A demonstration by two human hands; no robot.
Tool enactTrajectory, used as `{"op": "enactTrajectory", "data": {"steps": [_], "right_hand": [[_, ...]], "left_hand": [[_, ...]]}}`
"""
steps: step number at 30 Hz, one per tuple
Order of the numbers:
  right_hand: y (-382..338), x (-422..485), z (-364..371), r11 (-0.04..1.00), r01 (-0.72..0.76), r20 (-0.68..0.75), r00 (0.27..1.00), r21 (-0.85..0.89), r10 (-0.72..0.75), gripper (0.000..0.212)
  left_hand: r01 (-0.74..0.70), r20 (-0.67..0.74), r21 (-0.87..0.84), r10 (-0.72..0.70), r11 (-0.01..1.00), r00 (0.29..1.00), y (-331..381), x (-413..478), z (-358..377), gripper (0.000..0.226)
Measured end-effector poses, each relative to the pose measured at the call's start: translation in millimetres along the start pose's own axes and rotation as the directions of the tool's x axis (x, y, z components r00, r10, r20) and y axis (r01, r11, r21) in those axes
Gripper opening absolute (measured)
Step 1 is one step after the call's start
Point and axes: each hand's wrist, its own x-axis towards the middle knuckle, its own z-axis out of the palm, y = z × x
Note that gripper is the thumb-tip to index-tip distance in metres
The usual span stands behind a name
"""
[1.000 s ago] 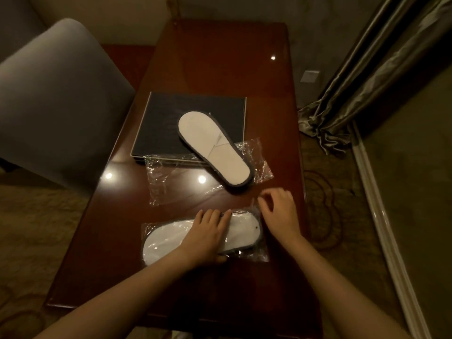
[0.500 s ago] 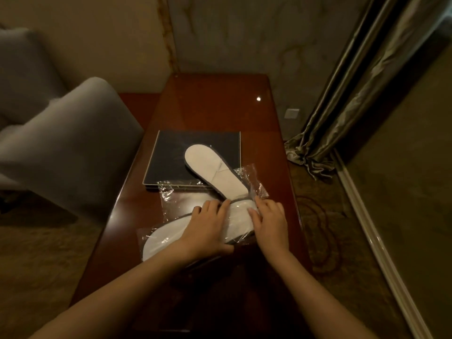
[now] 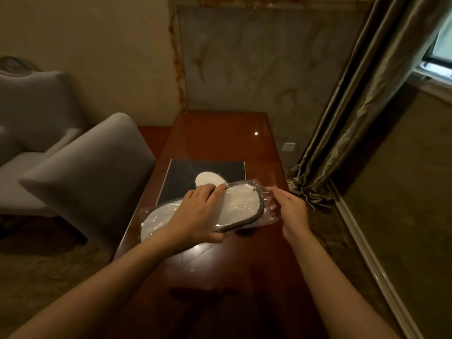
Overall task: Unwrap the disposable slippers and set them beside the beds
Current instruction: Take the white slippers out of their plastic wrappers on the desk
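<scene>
A white slipper with a dark rim, still in its clear plastic wrapper (image 3: 241,206), is held above the dark red table (image 3: 220,265). My left hand (image 3: 198,216) grips it across the middle, fingers over the top and thumb underneath. My right hand (image 3: 291,209) pinches the wrapper's loose right end with the fingertips. Behind them an unwrapped white slipper (image 3: 208,179) lies on a black folder (image 3: 193,174); only its rounded end shows.
A grey armchair (image 3: 80,172) stands close to the table's left edge, with a second grey seat (image 3: 31,113) behind it. Heavy curtains (image 3: 347,118) hang at the right, down to a skirting rail. A wall closes the table's far end.
The wrapped slipper has been lifted off the table and raised toward the folder. My left hand now grips it, and my right hand has moved to pinch the wrapper's end. The view tilted upward.
</scene>
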Motion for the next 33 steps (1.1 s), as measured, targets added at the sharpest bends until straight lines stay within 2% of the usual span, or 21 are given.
{"op": "enactTrajectory", "data": {"steps": [2,5,9,12,13,14,15,16,17,18,19,20,24,27,30,33], "right_hand": [[-0.3,-2.9,-5.4,0.991,-0.129,0.135,0.983,0.048,0.121,0.022],[2.0,-10.4,-11.6,0.992,-0.059,0.23,0.97,-0.11,0.083,0.021],[0.6,-18.6,-11.6,0.974,0.081,0.242,0.97,-0.212,-0.028,0.01],[4.9,-22.9,-8.2,0.986,-0.067,0.21,0.973,-0.152,0.098,0.011],[6.9,-24.7,-5.3,0.975,-0.109,0.214,0.965,-0.193,0.15,0.011],[7.9,-25.0,-1.8,0.948,-0.092,0.199,0.967,-0.304,0.158,0.011],[7.0,-23.9,2.4,0.89,-0.007,0.169,0.981,-0.455,0.094,0.014],[3.2,-21.7,6.8,0.794,0.119,0.139,0.989,-0.596,-0.044,0.019],[-4.5,-21.0,10.9,0.693,0.257,0.137,0.965,-0.673,-0.225,0.022],[-14.8,-22.3,15.5,0.617,0.381,0.166,0.911,-0.689,-0.377,0.024],[-23.8,-23.1,19.8,0.566,0.474,0.218,0.86,-0.674,-0.461,0.022],[-31.0,-22.9,23.6,0.541,0.523,0.283,0.839,-0.659,-0.465,0.019],[-40.9,-24.3,36.5,0.645,0.45,0.48,0.865,-0.618,-0.145,0.024],[-41.1,-26.1,44.7,0.732,0.432,0.527,0.842,-0.526,-0.118,0.019],[-41.5,-24.7,41.1,0.875,0.309,0.504,0.859,-0.374,-0.088,0.009],[-41.7,-18.3,24.6,0.936,0.193,0.484,0.875,-0.293,-0.029,0.008]], "left_hand": [[-0.032,-0.012,0.041,0.032,0.999,0.999,-4.5,-3.1,-6.3,0.11],[0.004,0.036,0.035,-0.005,0.999,0.999,-16.1,-9.9,-12.4,0.11],[0.056,0.073,-0.033,-0.054,0.998,0.996,-23.9,-14.8,-20.1,0.112],[0.072,0.061,-0.071,-0.068,0.995,0.996,-22.7,-16.3,-23.0,0.112],[0.058,0.069,-0.034,-0.056,0.998,0.996,-21.8,-16.9,-22.6,0.112],[0.04,0.082,0.011,-0.041,0.999,0.996,-21.3,-17.8,-21.5,0.112],[0.029,0.094,0.041,-0.033,0.999,0.995,-21.4,-18.7,-20.6,0.113],[0.029,0.109,0.053,-0.034,0.998,0.993,-22.0,-19.2,-20.3,0.113],[0.032,0.121,0.057,-0.038,0.998,0.992,-22.8,-19.4,-20.7,0.113],[0.03,0.126,0.063,-0.038,0.998,0.991,-23.8,-19.3,-21.3,0.113],[0.022,0.123,0.072,-0.031,0.997,0.992,-24.4,-19.0,-22.0,0.113],[0.013,0.119,0.076,-0.022,0.997,0.993,-24.4,-19.0,-22.6,0.112],[-0.007,0.095,0.049,0.003,0.999,0.996,-20.2,-18.2,-23.8,0.111],[-0.041,0.053,0.066,0.038,0.997,0.998,-17.7,-18.0,-24.2,0.111],[-0.028,0.035,0.058,0.026,0.998,0.999,-24.8,-20.4,-24.5,0.114],[-0.002,0.08,0.128,-0.008,0.992,0.997,-39.0,-26.4,-24.9,0.121]]}}
